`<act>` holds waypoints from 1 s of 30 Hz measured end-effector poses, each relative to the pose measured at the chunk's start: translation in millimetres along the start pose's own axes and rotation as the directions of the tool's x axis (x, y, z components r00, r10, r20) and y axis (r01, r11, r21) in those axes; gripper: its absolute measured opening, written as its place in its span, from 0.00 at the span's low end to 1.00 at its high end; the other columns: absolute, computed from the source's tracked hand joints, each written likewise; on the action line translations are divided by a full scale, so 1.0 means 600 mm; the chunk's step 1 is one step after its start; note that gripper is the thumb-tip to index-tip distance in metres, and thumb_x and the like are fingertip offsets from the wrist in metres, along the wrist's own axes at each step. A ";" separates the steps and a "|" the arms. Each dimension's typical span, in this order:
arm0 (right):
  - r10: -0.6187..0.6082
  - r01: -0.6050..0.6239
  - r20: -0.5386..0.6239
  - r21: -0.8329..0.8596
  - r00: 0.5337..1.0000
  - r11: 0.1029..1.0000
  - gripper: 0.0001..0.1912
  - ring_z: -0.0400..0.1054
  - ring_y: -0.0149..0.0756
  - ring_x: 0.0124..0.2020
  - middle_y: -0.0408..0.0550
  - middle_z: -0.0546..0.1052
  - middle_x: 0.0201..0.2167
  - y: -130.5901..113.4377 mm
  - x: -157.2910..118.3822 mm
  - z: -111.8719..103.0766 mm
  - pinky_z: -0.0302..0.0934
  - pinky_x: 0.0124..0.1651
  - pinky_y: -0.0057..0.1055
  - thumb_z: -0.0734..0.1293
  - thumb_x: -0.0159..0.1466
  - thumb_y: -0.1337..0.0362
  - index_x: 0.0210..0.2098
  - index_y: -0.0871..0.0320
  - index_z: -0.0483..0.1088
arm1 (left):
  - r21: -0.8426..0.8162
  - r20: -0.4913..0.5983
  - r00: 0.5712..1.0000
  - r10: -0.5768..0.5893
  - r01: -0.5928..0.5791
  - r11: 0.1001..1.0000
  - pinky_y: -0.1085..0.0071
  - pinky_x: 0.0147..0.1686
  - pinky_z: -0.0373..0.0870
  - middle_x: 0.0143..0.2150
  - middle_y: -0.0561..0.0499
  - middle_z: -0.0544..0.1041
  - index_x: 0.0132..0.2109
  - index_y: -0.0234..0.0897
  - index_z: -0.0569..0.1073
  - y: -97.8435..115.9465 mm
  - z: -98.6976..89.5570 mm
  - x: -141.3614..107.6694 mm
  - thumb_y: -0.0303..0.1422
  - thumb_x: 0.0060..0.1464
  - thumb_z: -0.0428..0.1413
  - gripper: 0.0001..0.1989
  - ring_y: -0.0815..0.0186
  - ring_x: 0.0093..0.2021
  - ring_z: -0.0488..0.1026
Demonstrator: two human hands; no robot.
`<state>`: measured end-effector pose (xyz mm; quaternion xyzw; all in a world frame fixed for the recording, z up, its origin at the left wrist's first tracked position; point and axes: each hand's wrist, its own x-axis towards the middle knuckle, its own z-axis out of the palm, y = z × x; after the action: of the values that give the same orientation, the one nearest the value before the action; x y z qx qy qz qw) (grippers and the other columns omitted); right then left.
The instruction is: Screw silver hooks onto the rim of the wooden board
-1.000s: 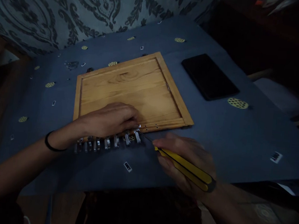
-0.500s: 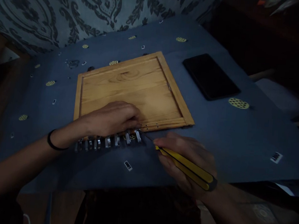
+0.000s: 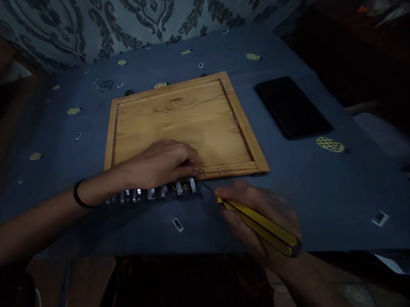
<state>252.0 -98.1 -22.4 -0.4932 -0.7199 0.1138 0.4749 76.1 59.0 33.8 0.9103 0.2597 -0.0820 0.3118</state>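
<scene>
A framed wooden board (image 3: 179,118) lies flat on the blue-covered table. Several shiny metal hooks (image 3: 152,193) stick out in a row along its near edge. My left hand (image 3: 163,163) rests on that edge with fingers curled down by the rightmost hook; whatever the fingertips pinch is too small to make out. In my right hand (image 3: 253,214) is a yellow-and-black screwdriver (image 3: 259,226), its thin shaft pointing left to the same hook near the left fingertips. Small dark holes show in the board's edge just right of there.
A black phone or tablet (image 3: 294,107) lies on the table right of the board. Beyond the board's far left corner sits a small pile of dark little pieces (image 3: 104,85). A patterned curtain or wall covering (image 3: 138,11) borders the table's back. The table's front edge is close to me.
The whole view has shifted slightly, so things appear a little further right. Both hands keep their places at the hook, and the screwdriver stays in the right hand.
</scene>
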 end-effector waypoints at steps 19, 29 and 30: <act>-0.064 0.069 -0.071 0.067 0.995 0.995 0.07 0.76 0.32 0.27 0.40 0.79 0.30 0.017 -0.005 0.011 0.74 0.33 0.28 0.62 0.77 0.62 0.46 0.51 0.72 | -0.075 -0.222 0.975 0.017 -0.034 0.997 0.69 0.38 0.65 0.36 0.51 0.77 0.41 0.35 0.76 -0.008 0.014 -0.049 0.39 0.75 0.50 0.17 0.64 0.37 0.74; -0.007 0.008 -0.010 0.058 1.000 0.998 0.07 0.77 0.33 0.28 0.40 0.80 0.30 0.010 -0.005 0.001 0.76 0.36 0.31 0.64 0.77 0.61 0.47 0.50 0.75 | 0.359 -0.454 0.885 0.103 0.077 0.930 0.50 0.56 0.67 0.49 0.42 0.78 0.52 0.31 0.78 0.014 0.096 -0.080 0.55 0.58 0.67 0.30 0.48 0.52 0.72; 0.007 -0.006 -0.008 0.059 1.000 0.998 0.07 0.77 0.33 0.29 0.41 0.81 0.31 0.008 -0.006 0.000 0.76 0.36 0.31 0.64 0.76 0.62 0.47 0.49 0.75 | 0.370 -0.458 0.883 0.107 0.080 0.926 0.49 0.57 0.67 0.48 0.42 0.79 0.52 0.31 0.78 0.015 0.098 -0.078 0.54 0.58 0.67 0.29 0.48 0.52 0.72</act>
<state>255.3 -98.5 -27.4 -0.4818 -0.7128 0.1345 0.4917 42.0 -2.7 6.3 0.9473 0.3003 0.0946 0.0587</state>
